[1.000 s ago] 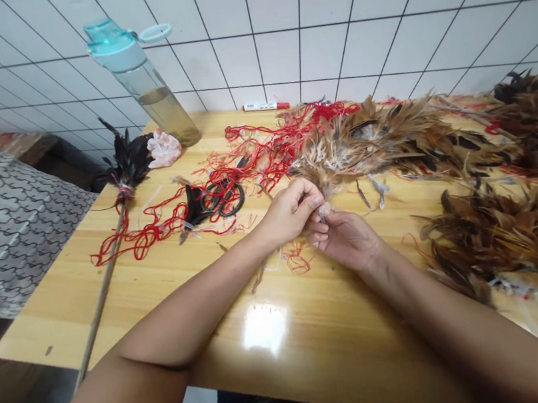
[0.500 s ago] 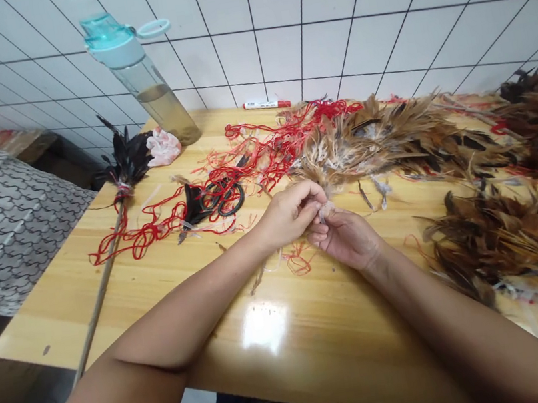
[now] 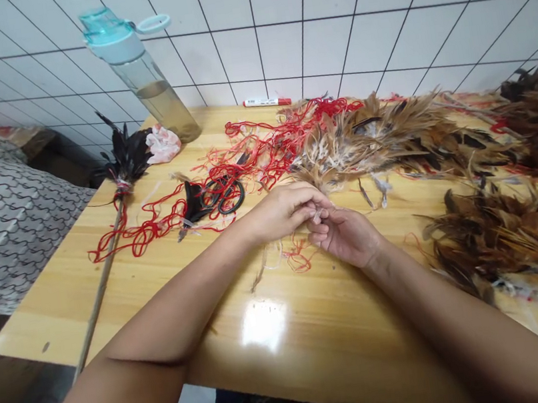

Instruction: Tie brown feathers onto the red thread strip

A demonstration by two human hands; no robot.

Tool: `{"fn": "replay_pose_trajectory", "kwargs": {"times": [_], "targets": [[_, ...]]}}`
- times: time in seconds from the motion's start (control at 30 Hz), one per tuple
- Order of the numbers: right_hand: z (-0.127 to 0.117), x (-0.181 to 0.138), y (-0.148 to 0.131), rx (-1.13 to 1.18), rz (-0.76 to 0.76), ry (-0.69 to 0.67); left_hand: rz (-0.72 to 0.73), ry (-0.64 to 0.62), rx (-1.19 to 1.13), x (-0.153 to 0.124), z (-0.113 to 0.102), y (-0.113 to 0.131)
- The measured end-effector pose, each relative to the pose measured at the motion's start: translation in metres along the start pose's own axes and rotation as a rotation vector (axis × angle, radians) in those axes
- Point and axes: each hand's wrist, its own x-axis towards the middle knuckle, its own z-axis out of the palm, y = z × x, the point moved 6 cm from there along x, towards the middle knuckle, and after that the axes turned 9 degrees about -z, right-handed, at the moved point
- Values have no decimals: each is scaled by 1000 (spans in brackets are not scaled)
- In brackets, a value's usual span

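Observation:
Over the middle of the wooden table (image 3: pixel 315 343), my left hand (image 3: pixel 288 211) and my right hand (image 3: pixel 348 237) meet fingertip to fingertip. Between their fingers is a small whitish, translucent scrap (image 3: pixel 319 215), too small to name. Both hands are closed on it in a pinch. Just beyond them lies a bundle of tan feathers (image 3: pixel 346 143), and under my left hand's fingers is a thin tangle of red thread (image 3: pixel 299 257). Black-handled scissors (image 3: pixel 230 195) rest left of my left hand, partly covered by red string (image 3: pixel 152 229).
A water bottle (image 3: pixel 157 97) stands at the back left beside a crumpled pink-white wad (image 3: pixel 162 143). A stick (image 3: pixel 100 287) tipped with black feathers (image 3: pixel 125 155) crosses the left edge. Brown feather bunches (image 3: pixel 511 233) lie at right. A red-capped marker (image 3: pixel 267 102) lies by the tiled wall (image 3: pixel 281 45).
My left hand has shifted slightly, its fingers reaching further over my right fingertips. The whitish scrap between them sits a little more to the left. Everything else stays in place.

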Motion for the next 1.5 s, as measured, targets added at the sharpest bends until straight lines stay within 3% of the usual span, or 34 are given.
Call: {"fn": "replay_pose_trajectory", "kwargs": {"times": [0.4, 0.7, 0.87, 1.1, 1.33, 1.5], "targets": [[3, -1, -1, -27, 16, -23, -41, 129, -141, 1, 2, -5], [3, 0, -3, 5, -38, -84, -250, 166, -473, -3, 11, -18], [3, 0, -2, 33, -30, -72, -263, 164, -439, -2, 9, -23], [3, -1, 0, 86, -16, -16, -274, 63, -472, 0, 10, -28], [3, -1, -1, 106, -13, 9, -290, 158, -650, 0, 13, -27], [5, -1, -1, 125, -12, 1, -299, 156, -538, 1, 11, -29]]}}
